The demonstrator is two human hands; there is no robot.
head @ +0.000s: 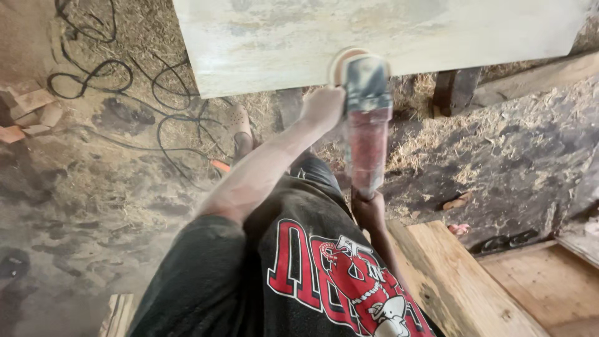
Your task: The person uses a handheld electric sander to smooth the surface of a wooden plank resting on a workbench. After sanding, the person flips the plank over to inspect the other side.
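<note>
Here the fingers of the left hand (pixel 322 106) are wrapped about the head end of a power sander (pixel 365 118), close beside its grey gear housing, though motion blur hides each finger singly. The right hand (pixel 368 211) grips the rear end of the sander's reddish body, fingers closed around it, low against the person's waist. The sander points away from the person, its round pad (pixel 342 62) pressed to the near edge of a pale, streaked panel (pixel 374 37) that fills the top of the view. The whole tool is blurred.

The left forearm runs bare from a dark sleeve up to the tool. The person wears a black shirt (pixel 324 268) with a red and white print. Below the panel the ground is strewn with wood shavings (pixel 499 137) and dust. Black cables (pixel 125 81) loop across the floor at the left, near some broken bricks (pixel 31 112). A foot in a pale sandal (pixel 240 122) stands just below the panel's left corner. A light wooden plank (pixel 462 281) lies at the lower right, beside the person's hip.
</note>
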